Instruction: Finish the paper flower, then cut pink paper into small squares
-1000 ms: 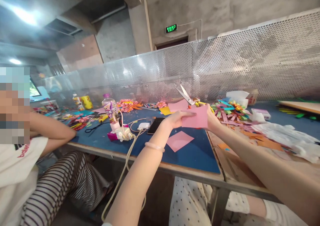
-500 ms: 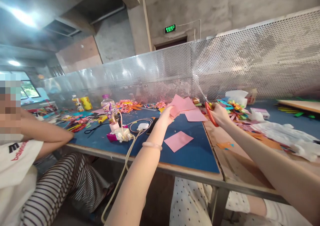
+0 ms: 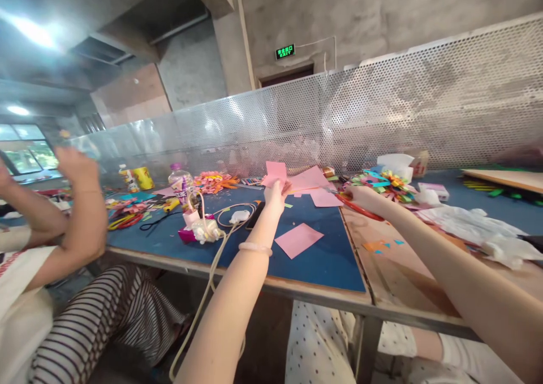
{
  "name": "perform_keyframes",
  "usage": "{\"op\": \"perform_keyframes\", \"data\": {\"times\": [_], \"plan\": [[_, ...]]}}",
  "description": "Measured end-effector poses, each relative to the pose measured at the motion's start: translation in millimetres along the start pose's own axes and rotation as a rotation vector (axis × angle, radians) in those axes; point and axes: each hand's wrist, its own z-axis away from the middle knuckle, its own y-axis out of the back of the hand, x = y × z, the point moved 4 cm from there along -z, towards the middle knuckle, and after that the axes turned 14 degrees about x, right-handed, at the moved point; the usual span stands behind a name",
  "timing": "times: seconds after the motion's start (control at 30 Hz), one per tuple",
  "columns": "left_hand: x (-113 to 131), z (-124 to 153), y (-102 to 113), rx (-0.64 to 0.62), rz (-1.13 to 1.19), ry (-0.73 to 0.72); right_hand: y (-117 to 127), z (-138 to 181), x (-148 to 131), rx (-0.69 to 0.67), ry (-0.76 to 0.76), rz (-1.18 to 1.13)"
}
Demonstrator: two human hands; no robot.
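Observation:
My left hand (image 3: 276, 194) is closed on pink paper (image 3: 275, 170), which stands up above the fingers over the blue tabletop. Red-handled scissors (image 3: 362, 210) are in my right hand (image 3: 365, 196), their blades pointing left toward the pink sheets. I cannot tell whether the blades touch any paper. Between the hands lie more pink sheets (image 3: 326, 198), partly overlapping. A single pink sheet (image 3: 299, 241) rests flat on the blue mat (image 3: 335, 274), nearer to me than both hands.
Cables and a white charger (image 3: 240, 217) lie left of my forearm beside a dark phone (image 3: 256, 216). Colourful paper pieces (image 3: 216, 181) and a purple-capped bottle (image 3: 180, 180) stand farther back. A perforated metal screen (image 3: 271, 124) closes the far side. A co-worker's arms (image 3: 82, 203) are at left.
The scissors have swung from pointing up to pointing left. My left hand has turned, and its paper now stands farther left. At the left, the co-worker's arms have risen off the table.

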Motion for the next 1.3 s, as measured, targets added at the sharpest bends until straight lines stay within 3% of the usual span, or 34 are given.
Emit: {"op": "perform_keyframes", "data": {"times": [0.17,0.5,0.67,0.8,1.1,1.3], "plan": [[4,4,1,0.082,-0.217,-0.144,0,6,-13,-0.098,0.011,0.019],[-1,31,-14,-0.159,-0.404,-0.314,3,15,-32,-0.215,-0.11,-0.273],[-7,34,-18,-0.244,-0.4,-0.315,7,19,-38,-0.215,-0.191,-0.355],[-6,30,-18,-0.202,-0.359,-0.312,2,17,-36,-0.23,-0.198,-0.428],[-7,36,-17,-0.111,-0.257,-0.148,-2,15,-30,-0.22,-0.219,-0.534],[-10,36,-21,-0.157,-0.106,-0.075,-7,15,-29,-0.223,-0.227,-0.588]]}}
